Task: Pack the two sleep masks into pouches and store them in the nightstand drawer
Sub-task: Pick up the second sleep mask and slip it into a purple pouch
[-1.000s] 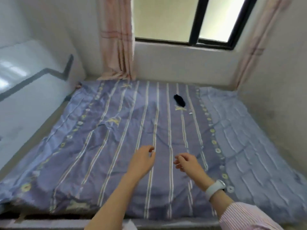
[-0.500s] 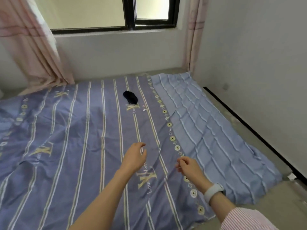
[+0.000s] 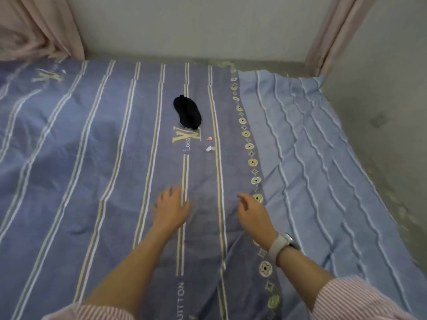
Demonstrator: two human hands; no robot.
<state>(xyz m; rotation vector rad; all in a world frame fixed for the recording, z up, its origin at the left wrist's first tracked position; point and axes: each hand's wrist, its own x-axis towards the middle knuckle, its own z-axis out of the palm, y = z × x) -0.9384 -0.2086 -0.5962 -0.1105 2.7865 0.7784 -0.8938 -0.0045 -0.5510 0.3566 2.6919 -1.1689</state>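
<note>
— While we reach out over the bed, where does the sleep mask lie?

— We see one black mask far up the striped cover, just above the gold lettering, well apart from both hands. Two small scraps lie just below it. We see no second mask, no pouch and no nightstand from here.

— And our hands?

— Our left hand hovers with fingers spread and loose, holding nothing. Our right hand, a white watch on its wrist, is half curled and also empty.

— What could go wrong?

— We judge the reach is long, so leaning in could drag the loose cover and shift the mask. We might also pinch cover cloth together with the soft mask, or sweep up those scraps with it. With the other mask out of sight, we could pack one and overlook the second.
</note>
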